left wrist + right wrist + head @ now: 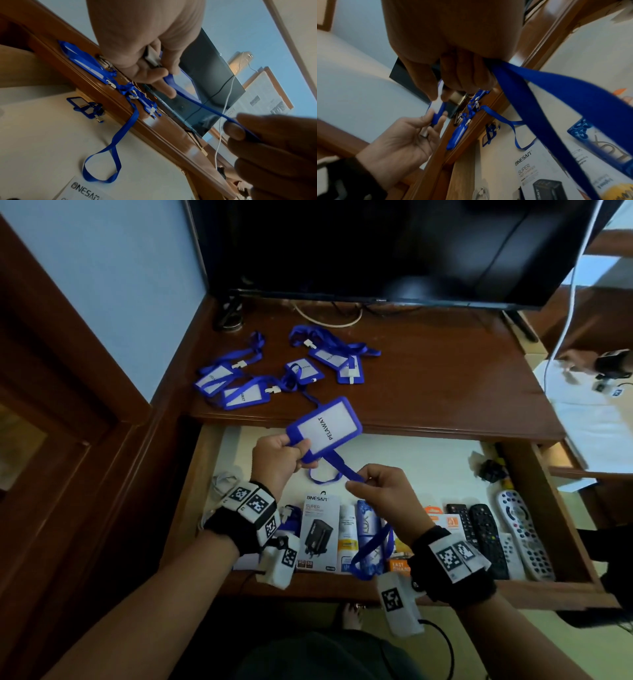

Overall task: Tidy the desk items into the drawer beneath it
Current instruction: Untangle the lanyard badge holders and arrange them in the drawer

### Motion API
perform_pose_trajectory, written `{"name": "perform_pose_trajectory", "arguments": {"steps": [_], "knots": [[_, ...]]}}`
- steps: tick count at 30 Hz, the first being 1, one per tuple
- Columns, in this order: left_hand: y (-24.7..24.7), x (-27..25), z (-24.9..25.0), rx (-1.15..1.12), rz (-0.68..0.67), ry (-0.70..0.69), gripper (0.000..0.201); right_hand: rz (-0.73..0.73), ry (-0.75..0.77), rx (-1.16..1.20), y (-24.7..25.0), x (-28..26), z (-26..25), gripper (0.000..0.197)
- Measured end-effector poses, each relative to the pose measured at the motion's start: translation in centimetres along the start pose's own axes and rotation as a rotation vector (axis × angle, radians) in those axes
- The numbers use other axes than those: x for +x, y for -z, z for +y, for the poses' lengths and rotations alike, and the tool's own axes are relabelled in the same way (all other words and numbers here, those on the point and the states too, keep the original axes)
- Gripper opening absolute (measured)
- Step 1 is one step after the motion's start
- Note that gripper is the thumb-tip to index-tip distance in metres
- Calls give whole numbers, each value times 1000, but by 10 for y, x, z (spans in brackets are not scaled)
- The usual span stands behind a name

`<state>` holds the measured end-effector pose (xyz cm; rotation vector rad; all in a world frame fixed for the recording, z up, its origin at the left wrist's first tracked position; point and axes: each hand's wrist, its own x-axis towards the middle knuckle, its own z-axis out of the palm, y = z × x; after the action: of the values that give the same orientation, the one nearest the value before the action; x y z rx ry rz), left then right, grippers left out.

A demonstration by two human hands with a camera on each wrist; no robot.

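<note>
A blue badge holder [325, 428] with a white card reading PELAWAT hangs above the open drawer [555, 508]. My left hand [301, 455] grips its lower left corner between thumb and fingers. The holder's blue lanyard [342, 469] runs down to my right hand [356, 479], which pinches the strap; a loop of it [371, 546] dangles below that wrist. In the right wrist view the strap [547, 94] leaves my curled fingers [462, 75]. Several more blue badges [239, 385] with tangled lanyards lie on the desk top [445, 378]. Another badge [80, 105] lies in the drawer.
A dark TV [394, 251] stands at the back of the desk. The drawer holds a charger box [320, 532], bottles and packets [364, 529], and several remotes [486, 535] along its front. Another person's hand [582, 361] shows at the right.
</note>
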<state>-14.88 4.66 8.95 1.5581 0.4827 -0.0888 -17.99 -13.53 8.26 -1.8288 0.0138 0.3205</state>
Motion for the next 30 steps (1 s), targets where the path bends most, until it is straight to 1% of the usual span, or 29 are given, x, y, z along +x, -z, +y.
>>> {"name": "perform_pose_trajectory", "arguments": {"steps": [3,5,7,9,13,15,17,18,20,22,25,27,29,30], "knots": [[-3,0,-2,9,59,-72,8,-61,-73,-211,-4,2,5,15],[-3,-1,-2,-12,93,-90,8,-26,-75,-296,-5,5,8,12],[-1,-1,-1,-54,130,-89,13,39,-25,-400,-5,6,8,12],[1,-1,-3,-68,163,-85,16,69,57,-507,-5,4,7,16],[2,-2,-8,-19,201,-102,12,27,193,-622,-10,-6,2,20],[3,0,-15,87,195,-139,6,-2,237,-628,-11,-10,-3,21],[4,3,-27,260,160,-176,9,-17,304,-647,-10,-10,-6,21],[5,3,-33,352,113,-170,12,-23,335,-667,-8,-9,-6,20],[6,-2,-47,589,-45,-132,15,-50,349,-707,-5,-6,-6,19],[7,-10,-57,793,-209,-100,15,-125,302,-750,-2,-2,-4,19],[10,-21,-62,1018,-441,-101,22,-269,212,-793,-1,2,3,19],[12,-28,-60,1059,-609,-73,16,-289,171,-793,-1,4,12,18],[14,-35,-57,1028,-730,-15,9,-274,148,-747,-1,5,22,18],[16,-36,-55,997,-784,13,10,-284,132,-701,-1,5,27,17]]}}
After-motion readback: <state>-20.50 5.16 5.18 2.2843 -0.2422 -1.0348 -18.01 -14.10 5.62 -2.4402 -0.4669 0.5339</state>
